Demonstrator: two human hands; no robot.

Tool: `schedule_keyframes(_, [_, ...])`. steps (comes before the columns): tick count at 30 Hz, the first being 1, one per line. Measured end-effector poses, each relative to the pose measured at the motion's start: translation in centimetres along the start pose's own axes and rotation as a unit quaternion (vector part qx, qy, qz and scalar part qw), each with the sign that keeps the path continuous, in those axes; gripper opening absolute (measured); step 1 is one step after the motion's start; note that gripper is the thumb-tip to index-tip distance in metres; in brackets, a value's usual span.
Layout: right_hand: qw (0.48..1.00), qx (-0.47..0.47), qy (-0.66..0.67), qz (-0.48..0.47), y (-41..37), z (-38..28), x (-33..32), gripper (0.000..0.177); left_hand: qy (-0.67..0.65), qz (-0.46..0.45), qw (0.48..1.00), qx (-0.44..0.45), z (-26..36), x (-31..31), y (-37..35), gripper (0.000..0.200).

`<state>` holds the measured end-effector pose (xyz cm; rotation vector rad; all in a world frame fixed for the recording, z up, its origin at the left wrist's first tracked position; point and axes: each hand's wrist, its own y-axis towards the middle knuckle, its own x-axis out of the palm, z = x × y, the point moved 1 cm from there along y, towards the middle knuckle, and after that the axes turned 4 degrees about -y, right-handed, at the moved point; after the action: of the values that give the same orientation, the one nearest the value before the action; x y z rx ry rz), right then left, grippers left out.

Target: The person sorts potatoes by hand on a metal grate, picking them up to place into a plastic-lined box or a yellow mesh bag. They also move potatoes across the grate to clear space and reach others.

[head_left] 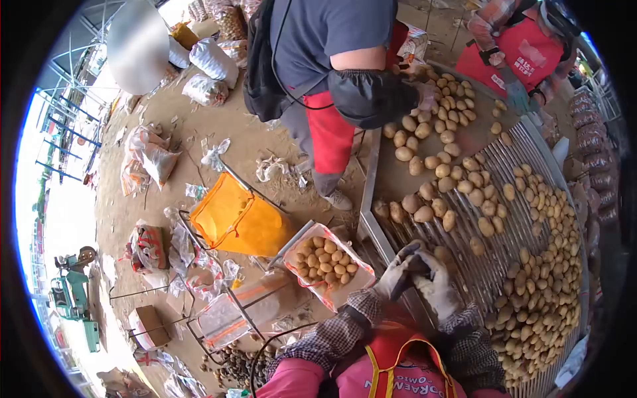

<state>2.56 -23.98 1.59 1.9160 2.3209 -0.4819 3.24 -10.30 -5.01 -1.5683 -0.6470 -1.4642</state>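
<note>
My left hand (394,273) and my right hand (434,278) wear pale work gloves with dark palms. They meet at the near left edge of the sorting table, fingers curled inward and touching around a dark patch. Whether that patch is an object or only glove coating is not clear. Close by, potatoes (438,210) lie on the ribbed roller bed (458,255), and one is partly hidden behind my right hand. To the left of my hands, an open sack of potatoes (325,260) hangs in a metal frame.
A large heap of potatoes (541,292) covers the right of the rollers. A co-worker (332,40) stands at the far left side, and another co-worker in a red apron (531,60) stands opposite. An orange sack (232,215) and plastic bags (149,156) occupy the ground.
</note>
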Motion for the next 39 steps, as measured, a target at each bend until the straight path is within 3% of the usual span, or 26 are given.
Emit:
schedule_keyframes(1, [0.991,-0.042,-0.128,0.022,-0.8,-6.0,2.0,0.050,0.072,0.092,0.993,0.012,0.6,-1.2,-0.6,0.047])
schedule_keyframes(4, [0.981,-0.082,-0.168,-0.055,-3.2,-7.3,3.8,0.045,0.048,0.092,0.994,0.017,7.0,-0.4,-6.2,0.039])
schedule_keyframes(6, [0.974,-0.069,-0.189,-0.108,-5.4,-5.5,3.3,0.041,-0.006,0.264,0.964,0.041,12.7,-2.7,-8.4,0.042])
schedule_keyframes(9, [0.989,0.101,-0.096,-0.043,-9.8,-1.8,1.4,0.041,-0.073,0.256,0.948,0.174,24.1,-6.3,-12.4,0.026])
schedule_keyframes(10, [0.989,0.105,-0.096,-0.031,-11.1,-1.0,0.8,0.041,-0.091,0.278,0.920,0.259,28.9,-8.8,-12.9,0.027])
schedule_keyframes(12, [0.965,0.198,-0.136,0.103,-13.6,0.5,-0.5,0.041,-0.115,0.285,0.905,0.294,37.8,-10.7,-14.7,0.043])
schedule_keyframes(14, [0.953,0.189,-0.182,0.148,-14.5,1.6,-1.4,0.041,-0.137,0.356,0.869,0.314,41.3,-9.0,-15.1,0.062])
schedule_keyframes(15, [0.940,0.176,-0.229,0.182,-14.5,2.4,-1.7,0.041,-0.127,0.413,0.830,0.353,41.7,-9.0,-14.7,0.071])
schedule_keyframes(16, [0.944,0.133,-0.221,0.206,-13.9,5.3,-1.7,0.040,-0.007,0.416,0.842,0.345,41.1,-9.6,-14.0,0.077])
schedule_keyframes(19, [0.926,-0.015,-0.319,0.200,-6.5,1.6,-0.6,0.046,0.163,0.295,0.912,0.235,33.8,-8.2,-11.2,0.050])
schedule_keyframes(20, [0.901,-0.056,-0.391,0.179,-3.7,1.0,0.1,0.048,0.136,0.204,0.949,0.199,30.6,-9.4,-10.4,0.045])
schedule_keyframes(21, [0.878,-0.073,-0.440,0.173,-1.3,0.7,1.0,0.047,0.042,0.240,0.963,0.114,26.3,-6.2,-9.3,0.039])
schedule_keyframes(23, [0.826,-0.132,-0.538,0.109,3.2,4.1,2.5,0.047,0.107,0.184,0.977,0.018,19.3,-6.7,-8.1,0.046])
schedule_keyframes(25, [0.845,-0.003,-0.535,-0.002,7.3,6.8,3.1,0.049,0.168,-0.029,0.985,0.003,13.3,-5.2,-8.4,0.059])
schedule_keyframes(26, [0.949,0.079,-0.305,0.002,8.5,7.3,3.3,0.047,0.155,-0.057,0.986,-0.016,11.9,-5.3,-8.6,0.065])
schedule_keyframes(27, [0.986,0.156,-0.054,0.009,9.2,7.4,3.8,0.045,0.141,-0.087,0.986,-0.037,10.8,-5.3,-8.5,0.071])
schedule_keyframes(28, [0.974,0.045,-0.213,0.065,7.9,2.6,4.3,0.044,0.180,0.033,0.982,-0.041,10.3,-1.9,-9.3,0.071])
schedule_keyframes(29, [0.921,-0.068,-0.366,0.116,6.4,-2.6,5.2,0.042,0.177,0.028,0.983,-0.044,10.5,-0.8,-9.5,0.071])
schedule_keyframes(30, [0.929,-0.144,-0.308,0.145,5.9,-2.5,6.8,0.041,0.117,0.061,0.990,-0.054,10.8,-0.3,-9.7,0.069])
schedule_keyframes(31, [0.967,-0.075,-0.233,0.063,4.8,-4.5,8.3,0.044,0.057,0.094,0.992,-0.066,11.0,0.3,-10.0,0.068])
schedule_keyframes(33, [0.917,-0.185,-0.353,0.005,2.7,-5.0,12.0,0.056,0.101,0.098,0.990,-0.019,12.7,-0.1,-9.9,0.077])
schedule_keyframes(34, [0.923,-0.177,-0.339,-0.033,1.8,-5.2,13.7,0.059,0.167,0.100,0.981,0.021,13.8,0.2,-10.5,0.070])
schedule_keyframes(35, [0.949,-0.099,-0.287,-0.079,1.8,-7.2,12.6,0.057,0.100,0.150,0.983,0.034,15.6,-1.4,-11.1,0.059])
schedule_keyframes(37, [0.945,-0.230,-0.226,-0.055,-1.0,-2.9,15.0,0.054,0.001,0.265,0.960,0.089,20.4,-2.6,-12.3,0.041])
schedule_keyframes(38, [0.942,-0.225,-0.244,-0.052,-1.8,-2.9,13.8,0.051,-0.108,0.257,0.955,0.100,24.2,-4.8,-13.1,0.036])
schedule_keyframes(39, [0.939,-0.219,-0.260,-0.049,-3.1,-3.0,12.1,0.048,-0.098,0.258,0.948,0.160,27.9,-5.9,-13.9,0.032])
